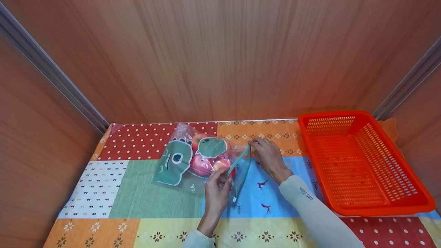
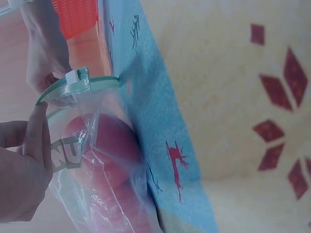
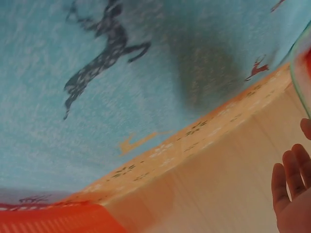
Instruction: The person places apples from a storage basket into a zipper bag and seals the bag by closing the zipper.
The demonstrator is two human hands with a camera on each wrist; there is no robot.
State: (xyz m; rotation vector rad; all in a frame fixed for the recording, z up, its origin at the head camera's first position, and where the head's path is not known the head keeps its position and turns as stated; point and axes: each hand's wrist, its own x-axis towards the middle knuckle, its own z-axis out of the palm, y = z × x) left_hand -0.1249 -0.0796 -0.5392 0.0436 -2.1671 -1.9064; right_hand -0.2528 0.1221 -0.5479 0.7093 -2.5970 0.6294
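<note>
A clear zip bag [image 1: 172,165] with green cartoon prints lies on the patchwork cloth, its green-edged mouth [image 1: 245,172] spread apart toward the right. Inside it are several red apples [image 1: 201,165], partly hidden by the prints. My left hand [image 1: 216,193] pinches the near side of the mouth between thumb and fingers. At the mouth's far corner, my right hand [image 1: 270,156] pinches the green rim with its fingertips. A white slider [image 2: 72,77] sits at the near end of the zip. The right wrist view catches only part of the right hand's fingers [image 3: 294,179] beside the rim.
An orange-red plastic basket [image 1: 344,165] with slotted walls stands to the right of my right arm. Wooden panels [image 1: 220,62] rise behind the table and on both sides. The patchwork cloth [image 1: 148,193] covers the tabletop.
</note>
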